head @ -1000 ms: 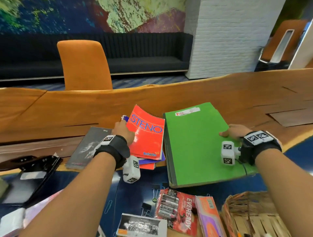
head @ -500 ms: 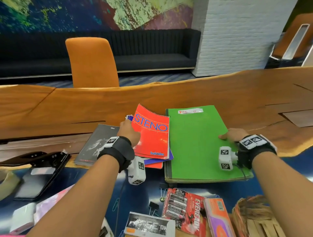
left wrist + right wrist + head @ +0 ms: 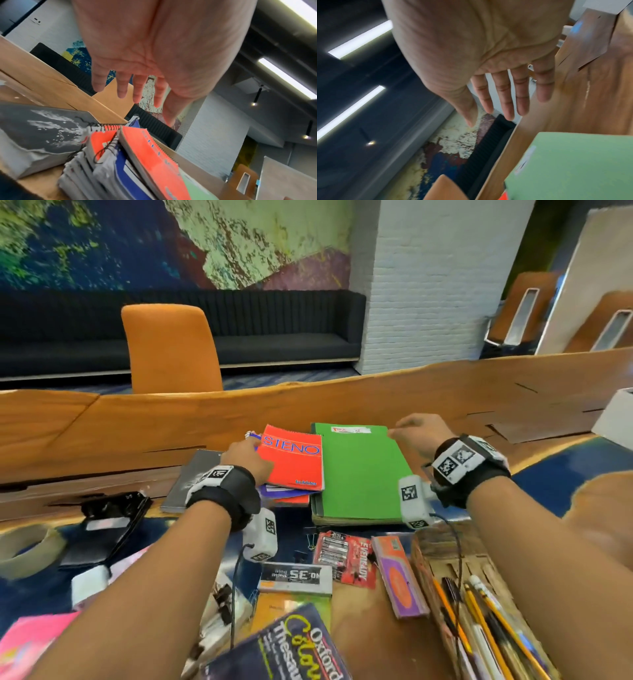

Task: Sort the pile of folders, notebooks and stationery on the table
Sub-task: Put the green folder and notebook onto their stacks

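I am hovering my left hand [image 3: 246, 457] over the left edge of the red STENO notebook [image 3: 294, 456], fingers straight and spread, gripping nothing; the wrist view shows clear air between palm and covers. My right hand [image 3: 418, 433] is floating just past the far right corner of the green folder [image 3: 359, 474], fingers likewise extended and empty. The STENO notebook is lying on a small stack of spiral notebooks [image 3: 109, 166], right against the folder's left edge. Left of that stack a grey book [image 3: 191, 478] is lying flat. Nearer me than the folder, a battery pack [image 3: 346, 556] and an Oxford thesaurus [image 3: 291, 652] are waiting. I judge I am squaring up the notebook and folder piles; next I am probably picking up something unsorted.
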### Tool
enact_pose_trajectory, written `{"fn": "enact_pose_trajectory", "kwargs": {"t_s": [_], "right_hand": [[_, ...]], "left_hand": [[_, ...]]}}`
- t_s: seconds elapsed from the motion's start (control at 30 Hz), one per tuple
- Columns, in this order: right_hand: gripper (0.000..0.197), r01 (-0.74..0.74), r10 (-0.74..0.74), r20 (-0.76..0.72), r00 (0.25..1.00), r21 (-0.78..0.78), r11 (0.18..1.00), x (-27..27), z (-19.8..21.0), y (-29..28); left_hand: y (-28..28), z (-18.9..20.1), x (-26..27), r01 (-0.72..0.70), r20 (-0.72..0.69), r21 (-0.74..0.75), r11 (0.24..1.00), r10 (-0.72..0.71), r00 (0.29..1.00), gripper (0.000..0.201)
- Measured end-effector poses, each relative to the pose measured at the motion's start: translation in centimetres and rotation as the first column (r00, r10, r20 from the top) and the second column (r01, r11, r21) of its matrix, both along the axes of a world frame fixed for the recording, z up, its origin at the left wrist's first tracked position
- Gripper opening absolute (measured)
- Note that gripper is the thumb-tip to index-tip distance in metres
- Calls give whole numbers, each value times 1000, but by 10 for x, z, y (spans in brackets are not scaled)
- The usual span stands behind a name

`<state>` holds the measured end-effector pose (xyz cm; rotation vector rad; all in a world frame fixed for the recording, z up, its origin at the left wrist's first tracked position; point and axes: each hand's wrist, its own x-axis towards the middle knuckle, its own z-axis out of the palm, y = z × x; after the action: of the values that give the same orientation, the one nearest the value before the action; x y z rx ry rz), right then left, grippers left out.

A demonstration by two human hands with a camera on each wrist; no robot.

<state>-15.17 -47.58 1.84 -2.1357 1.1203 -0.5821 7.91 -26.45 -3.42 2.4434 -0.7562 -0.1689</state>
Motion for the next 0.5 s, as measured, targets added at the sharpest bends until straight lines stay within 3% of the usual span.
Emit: {"fn": "enact_pose_trajectory", "kwargs": {"t_s": [0.07, 0.13, 0.23, 0.3, 0.37, 0.43, 0.5], "right_hand": [[42, -33, 34, -31, 999, 25, 999, -9, 3, 33], [41, -22, 25, -152, 988, 26, 999, -19, 0, 59], [34, -10, -41, -465, 884, -107, 994, -48, -13, 99], [21, -22, -86, -577, 812, -178, 984, -73, -32, 120], [19, -57, -93, -657, 748, -203, 977, -91, -49, 136], [22, -85, -75, -709, 701, -188, 978, -96, -59, 147], [16, -87, -60, -697, 714, -173, 981, -94, -60, 157]], "left_hand": [[20, 7, -19, 24, -32, -53, 998, -25, 999, 47], [36, 9, -34, 37, -54, -86, 996, -42, 998, 48], [62, 4, -61, 70, -68, -54, 996, -73, 995, 41], [81, -3, -79, 95, -91, -58, 994, -100, 991, 31], [96, -8, -96, 100, -132, -107, 989, -114, 985, 20], [109, -11, -111, 98, -139, -127, 987, -115, 984, 25], [118, -12, -123, 99, -141, -135, 986, -118, 983, 33]]}}
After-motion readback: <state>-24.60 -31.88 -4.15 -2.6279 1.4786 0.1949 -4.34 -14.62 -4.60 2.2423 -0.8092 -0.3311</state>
